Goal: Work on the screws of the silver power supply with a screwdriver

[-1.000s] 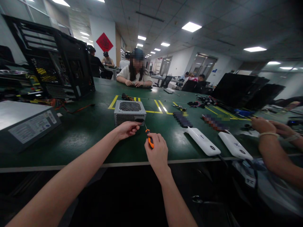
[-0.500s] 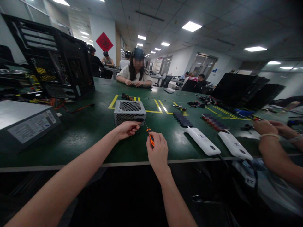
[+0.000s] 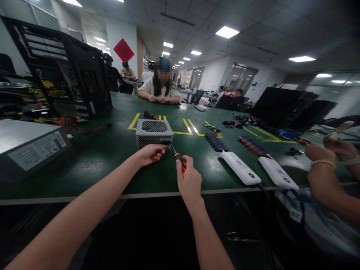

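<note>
Green desk [image 3: 92, 163], yellow tape lines [image 3: 192, 127] on its surface, near edge right in front of the wearer. Person [image 3: 159, 88] sits at the far edge, both hands on the desk.

Black PC case [image 3: 94, 82] stands open-framed toward the desk's left end, well back from the near edge. Black flat panels [image 3: 281, 108] lean toward the far right corner.

Big grey power supply [image 3: 35, 152] lies on the left end, label on the side facing the near edge. Smaller grey power supply [image 3: 154, 129] sits mid-desk, between near and far edges, grille up, perforated face toward the near edge.

Two white power banks on the right half by the near edge: left one [image 3: 240, 167], right one [image 3: 278, 173]. Co-worker's hand [image 3: 320, 153] is over the right part of the desk, beyond them.

Wearer's left hand [image 3: 151, 154]: fingers curled together at the smaller supply's lower right front, right by a dark part [image 3: 165, 143]. Can't tell if they pinch it. Right hand [image 3: 189, 178]: wrapped round the orange-black handle of a screwdriver [image 3: 181, 161], over the desk just in from the near edge. Shaft tilts up-left; tip is at the supply's front right corner, contact unclear. Cable bundle [image 3: 152, 115] lies behind the smaller supply. White connector [image 3: 69, 136] is just beside the big supply.
</note>
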Action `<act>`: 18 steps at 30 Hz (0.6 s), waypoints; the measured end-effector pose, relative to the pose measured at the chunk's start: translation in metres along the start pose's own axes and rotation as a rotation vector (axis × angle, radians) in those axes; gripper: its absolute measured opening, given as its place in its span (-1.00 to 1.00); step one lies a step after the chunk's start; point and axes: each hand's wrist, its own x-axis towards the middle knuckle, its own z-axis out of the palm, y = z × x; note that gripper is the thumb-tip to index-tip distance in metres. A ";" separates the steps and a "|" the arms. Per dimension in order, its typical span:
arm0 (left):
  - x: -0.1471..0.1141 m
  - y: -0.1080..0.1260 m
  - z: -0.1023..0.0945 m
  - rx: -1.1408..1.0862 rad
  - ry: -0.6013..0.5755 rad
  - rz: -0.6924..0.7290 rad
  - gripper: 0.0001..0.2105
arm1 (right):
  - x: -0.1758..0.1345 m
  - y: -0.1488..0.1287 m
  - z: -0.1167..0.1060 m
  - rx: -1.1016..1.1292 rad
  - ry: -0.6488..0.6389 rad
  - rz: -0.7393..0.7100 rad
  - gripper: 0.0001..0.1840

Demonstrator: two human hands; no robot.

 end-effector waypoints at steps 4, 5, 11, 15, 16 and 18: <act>0.003 0.000 -0.001 -0.032 0.007 0.002 -0.82 | -0.001 0.001 0.004 0.030 0.070 -0.088 -0.75; 0.003 0.000 0.000 -0.049 0.013 -0.002 -0.83 | -0.002 0.000 0.005 0.037 0.084 -0.125 -0.78; 0.003 0.002 0.006 -0.200 0.065 -0.033 -0.84 | -0.002 -0.004 0.010 0.084 0.080 -0.230 -0.84; 0.001 0.000 0.011 -0.218 0.110 -0.007 -0.86 | -0.002 -0.007 0.009 0.102 0.050 -0.196 -0.73; 0.002 0.000 0.012 -0.223 0.122 -0.003 -0.85 | -0.002 -0.007 0.008 0.100 0.029 -0.177 -0.69; 0.002 -0.001 0.012 -0.239 0.140 -0.004 -0.84 | -0.001 -0.009 0.007 0.091 -0.009 -0.138 -0.64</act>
